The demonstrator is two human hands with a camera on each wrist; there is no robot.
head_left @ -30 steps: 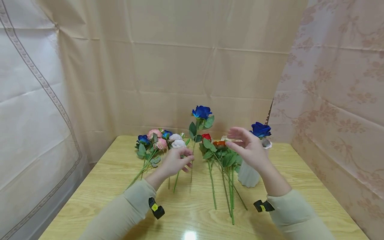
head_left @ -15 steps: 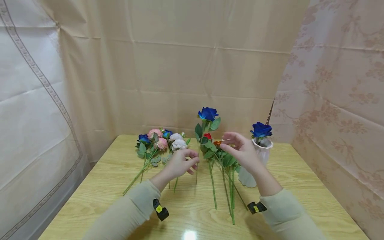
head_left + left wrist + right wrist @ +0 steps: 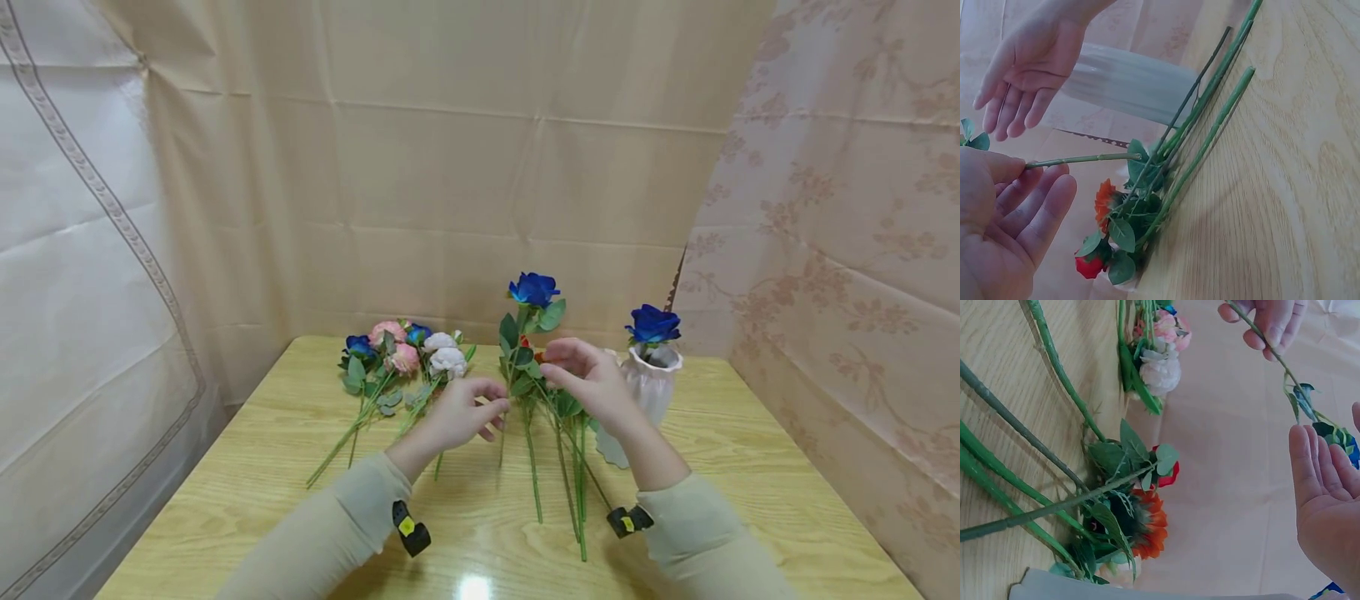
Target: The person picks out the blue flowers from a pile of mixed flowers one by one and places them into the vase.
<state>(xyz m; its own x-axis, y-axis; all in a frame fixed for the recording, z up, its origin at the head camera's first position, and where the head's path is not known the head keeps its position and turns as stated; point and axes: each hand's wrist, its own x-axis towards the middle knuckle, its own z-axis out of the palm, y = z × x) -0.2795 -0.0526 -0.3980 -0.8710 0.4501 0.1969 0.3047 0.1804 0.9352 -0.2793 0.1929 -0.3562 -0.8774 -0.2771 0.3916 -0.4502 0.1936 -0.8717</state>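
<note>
Head view: A blue rose (image 3: 535,289) rises nearly upright from a person's left hand (image 3: 465,412) above the middle of the desk (image 3: 705,525), its bloom set against tan cloth (image 3: 420,183) beyond the far edge. The ruffled petals are deep blue, with brighter blue low on one side; green oval leaves sit beneath. The right hand (image 3: 590,387), its grip wide and holding nothing, is near those leaves. A white vase (image 3: 651,387) bearing a second blue rose (image 3: 654,323) stands toward the far right corner.

Left wrist view: The left hand's grip is narrow, thumb and finger pinching the slim, jointed green stem (image 3: 1085,160), its bare end showing. An orange flower (image 3: 1104,203) and a red flower (image 3: 1089,267) lie beyond.

Right wrist view: The stem runs straight from the pinch to the leaves; petals show partly behind the right hand. Whether its fingertips touch the leaves cannot be told.
</note>
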